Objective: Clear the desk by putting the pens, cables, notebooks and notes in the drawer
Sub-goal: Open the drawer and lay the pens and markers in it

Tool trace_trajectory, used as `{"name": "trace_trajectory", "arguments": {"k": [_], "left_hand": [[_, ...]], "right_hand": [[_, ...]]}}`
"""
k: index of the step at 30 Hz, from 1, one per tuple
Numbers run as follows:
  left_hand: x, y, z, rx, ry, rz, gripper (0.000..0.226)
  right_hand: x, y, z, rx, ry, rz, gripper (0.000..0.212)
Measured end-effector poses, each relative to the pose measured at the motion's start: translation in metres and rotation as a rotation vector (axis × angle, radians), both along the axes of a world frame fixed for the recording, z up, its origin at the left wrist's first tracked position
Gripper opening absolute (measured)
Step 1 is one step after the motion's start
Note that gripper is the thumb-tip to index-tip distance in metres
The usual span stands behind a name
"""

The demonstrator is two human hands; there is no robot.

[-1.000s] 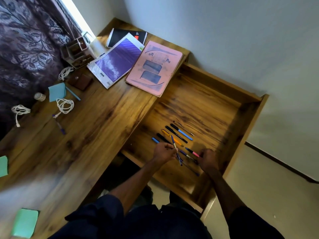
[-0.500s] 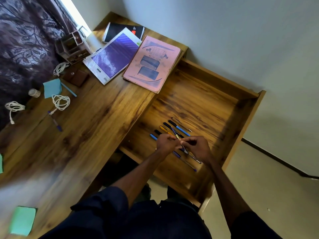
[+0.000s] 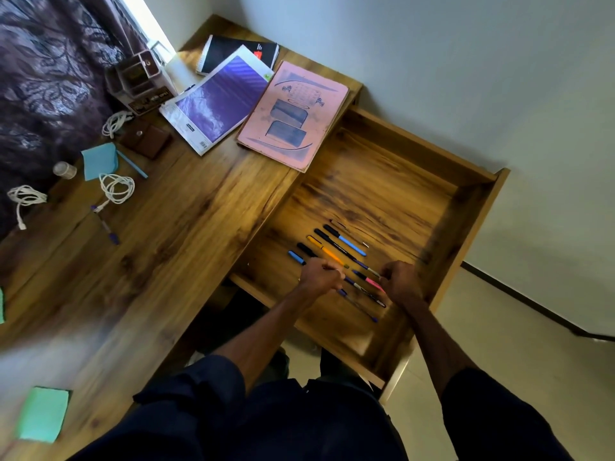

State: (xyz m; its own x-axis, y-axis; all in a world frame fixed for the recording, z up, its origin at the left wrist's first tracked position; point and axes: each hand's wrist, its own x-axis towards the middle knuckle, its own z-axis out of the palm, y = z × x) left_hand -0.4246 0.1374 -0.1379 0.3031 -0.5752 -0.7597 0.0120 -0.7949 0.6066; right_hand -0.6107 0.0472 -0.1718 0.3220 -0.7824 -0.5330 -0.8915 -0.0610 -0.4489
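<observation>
The wooden drawer stands pulled out to the right of the desk. Several pens lie in a row on its floor, among them a blue pen, an orange pen and a pink pen. My left hand pinches one end of a thin dark pen low over the row. My right hand has its fingers curled at the other end. On the desk are a pink notebook, a purple notebook and a black notebook.
White cables, a blue note, a green note, a light-blue pen and a purple pen lie on the desk's left. A brown wallet, an organizer and a small jar sit near the curtain.
Half a second ago my hands met over one pen above the row. They have since drawn apart along it and come lower to the drawer floor.
</observation>
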Motion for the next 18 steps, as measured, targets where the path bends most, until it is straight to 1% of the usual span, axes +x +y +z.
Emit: {"name": "trace_trajectory", "arguments": {"k": [3, 14, 18], "left_hand": [[0.002, 0.005, -0.001, 0.017, 0.002, -0.001, 0.02], [0.013, 0.024, -0.002, 0.015, 0.044, -0.002, 0.021], [0.024, 0.029, 0.001, 0.023, 0.047, -0.005, 0.018]], "right_hand": [[0.0, 0.002, -0.002, -0.017, 0.042, -0.025, 0.016], [0.009, 0.007, -0.002, -0.038, 0.105, -0.062, 0.014], [0.017, 0.01, 0.004, -0.11, 0.091, -0.057, 0.024]]}}
